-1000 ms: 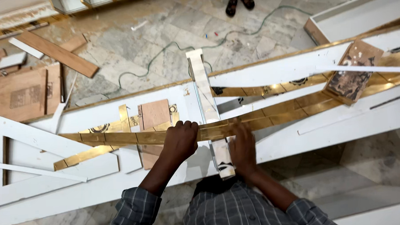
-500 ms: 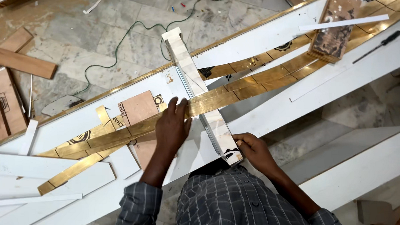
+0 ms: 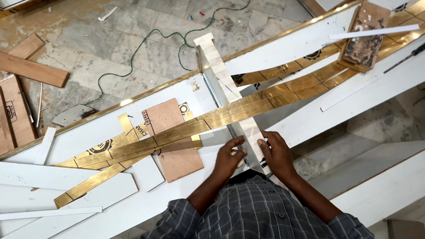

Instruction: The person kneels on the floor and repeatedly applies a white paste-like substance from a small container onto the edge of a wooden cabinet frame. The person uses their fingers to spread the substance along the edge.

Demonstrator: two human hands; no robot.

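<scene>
Gripping the near end of a long white-and-metal square bar (image 3: 227, 97), both hands sit close together at the bench edge. Left hand (image 3: 229, 158) pinches the bar's left face, fingers bent; half a second ago it lay flat higher up on the brass strip (image 3: 184, 132), now let go. Right hand (image 3: 276, 152) is curled around the bar's right side, shifted up from the lower spot it had earlier. Bar runs away from the person, crossing under the brass strip, far end reaching past the bench over the floor.

Brass strip lies diagonally over a white panel (image 3: 103, 131), across a small plywood piece (image 3: 172, 138). More gold strips fan out at left. White laths (image 3: 44, 213) lie loose on the left part. At upper right, a worn wooden block (image 3: 364, 36) and a dark-handled screwdriver (image 3: 408, 56).

Beyond: marble floor (image 3: 136, 22), green cable (image 3: 147, 46) trailing, timber offcut (image 3: 21, 68), cardboard sheet (image 3: 2, 119) at left
</scene>
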